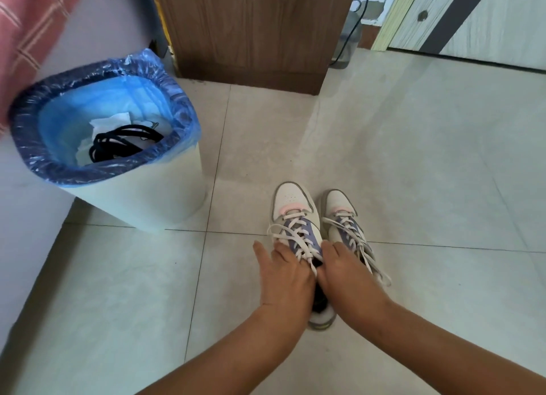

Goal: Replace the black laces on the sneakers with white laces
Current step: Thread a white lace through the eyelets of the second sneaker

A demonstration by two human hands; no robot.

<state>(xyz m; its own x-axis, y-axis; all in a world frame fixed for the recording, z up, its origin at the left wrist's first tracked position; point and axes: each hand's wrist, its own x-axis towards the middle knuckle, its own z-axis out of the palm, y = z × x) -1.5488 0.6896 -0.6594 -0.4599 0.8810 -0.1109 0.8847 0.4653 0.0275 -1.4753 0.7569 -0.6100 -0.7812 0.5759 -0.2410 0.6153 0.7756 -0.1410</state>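
Note:
Two white sneakers with purple tongues stand side by side on the tiled floor, toes pointing away from me. Both carry white laces. My left hand [285,272] and my right hand [344,269] curl over the collar of the left sneaker [291,205], gripping it at the top of its lacing. The white laces [295,232] of that shoe cross its tongue, with loose ends trailing. The right sneaker [339,205] stands untouched beside it, its lace ends lying on the floor. Black laces [118,146] lie bundled in the bin.
A white bin [153,193] with a blue liner stands at the left, holding paper scraps. A brown wooden cabinet [251,31] rises behind, a pale door [472,19] at the far right. A pink cloth [26,25] hangs at the top left.

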